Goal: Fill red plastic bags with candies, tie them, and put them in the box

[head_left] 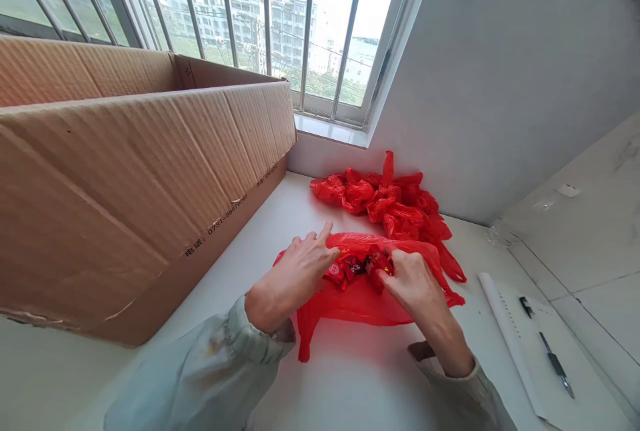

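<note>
A red plastic bag lies spread on the white table, with several small red and dark wrapped packets on it. My left hand is over the bag's left part beside the packets. Its fingers are apart, one stretched out toward the wall, and I see nothing held in it. At the right end of the packets, my right hand pinches a red packet between thumb and fingers. Some fingertips of that hand are hidden behind the packet and the bag film.
On the left stands a large open cardboard box. Crumpled red bags lie in a heap by the wall. To the right are a paper pad, a pen and its black cap. A barred window is behind.
</note>
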### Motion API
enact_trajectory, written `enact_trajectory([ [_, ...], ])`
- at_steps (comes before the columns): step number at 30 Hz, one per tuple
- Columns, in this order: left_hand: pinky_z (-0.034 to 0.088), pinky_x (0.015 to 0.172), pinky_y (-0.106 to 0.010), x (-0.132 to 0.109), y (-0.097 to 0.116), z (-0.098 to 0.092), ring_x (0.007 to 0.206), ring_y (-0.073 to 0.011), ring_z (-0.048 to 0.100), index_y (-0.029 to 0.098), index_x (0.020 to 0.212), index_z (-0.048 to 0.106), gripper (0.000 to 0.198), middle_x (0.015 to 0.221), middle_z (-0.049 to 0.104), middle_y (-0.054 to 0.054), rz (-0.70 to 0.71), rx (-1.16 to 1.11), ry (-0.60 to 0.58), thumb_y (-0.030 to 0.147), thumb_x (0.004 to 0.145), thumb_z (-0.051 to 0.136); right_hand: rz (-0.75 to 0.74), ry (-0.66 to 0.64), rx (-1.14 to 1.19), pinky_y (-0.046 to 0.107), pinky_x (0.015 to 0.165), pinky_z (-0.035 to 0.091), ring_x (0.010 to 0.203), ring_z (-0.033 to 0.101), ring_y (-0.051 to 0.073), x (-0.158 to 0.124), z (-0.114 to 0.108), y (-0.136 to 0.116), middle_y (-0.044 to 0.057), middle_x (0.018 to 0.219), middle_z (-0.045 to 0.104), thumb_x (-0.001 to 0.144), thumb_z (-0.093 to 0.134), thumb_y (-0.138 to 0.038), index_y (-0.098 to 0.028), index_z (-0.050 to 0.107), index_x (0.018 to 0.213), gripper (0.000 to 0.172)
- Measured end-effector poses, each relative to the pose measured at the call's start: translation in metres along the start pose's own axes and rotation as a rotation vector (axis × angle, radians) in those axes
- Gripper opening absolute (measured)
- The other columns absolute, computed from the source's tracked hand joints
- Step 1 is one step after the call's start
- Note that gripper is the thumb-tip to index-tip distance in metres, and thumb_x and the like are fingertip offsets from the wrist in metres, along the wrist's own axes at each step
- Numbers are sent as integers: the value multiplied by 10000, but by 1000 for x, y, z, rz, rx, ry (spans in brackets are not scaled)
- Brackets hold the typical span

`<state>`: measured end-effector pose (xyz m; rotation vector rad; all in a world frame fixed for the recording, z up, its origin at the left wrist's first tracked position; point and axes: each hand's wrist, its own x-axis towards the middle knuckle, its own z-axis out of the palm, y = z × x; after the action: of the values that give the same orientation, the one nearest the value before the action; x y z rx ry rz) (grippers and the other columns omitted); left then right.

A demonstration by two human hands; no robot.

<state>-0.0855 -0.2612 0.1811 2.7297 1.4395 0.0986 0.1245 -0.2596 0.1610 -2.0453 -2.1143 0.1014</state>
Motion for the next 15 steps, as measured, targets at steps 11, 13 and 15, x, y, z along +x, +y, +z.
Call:
enact_trajectory([
  [11, 501, 746, -333, 1, -5, 3, 983, -271, 647, 185, 1199, 538, 489, 1460, 426, -150, 59, -38, 17, 24, 740, 590, -1, -3, 306, 259, 570, 363, 653, 573, 166, -7, -23, 8, -9, 746, 682, 740, 568, -251, -230, 675, 893, 187],
  [13, 487, 727, -288, 0, -3, 0, 962, -227, 658, 202, 1234, 519, 583, 1412, 488, -116, 66, -57, 48, -72, 720, 482, 27, 115, 306, 276, 605, 396, 701, 617, 191, -4, -16, 4, 17, 790, 707, 759, 563, -235, -223, 679, 949, 223],
  [15, 478, 710, -260, 0, 0, -5, 967, -211, 662, 210, 1255, 506, 622, 1376, 525, -103, 73, -108, 69, -96, 716, 446, 28, 167, 353, 295, 636, 429, 730, 646, 211, -1, -7, 0, 36, 809, 721, 772, 574, -246, -214, 678, 971, 227],
])
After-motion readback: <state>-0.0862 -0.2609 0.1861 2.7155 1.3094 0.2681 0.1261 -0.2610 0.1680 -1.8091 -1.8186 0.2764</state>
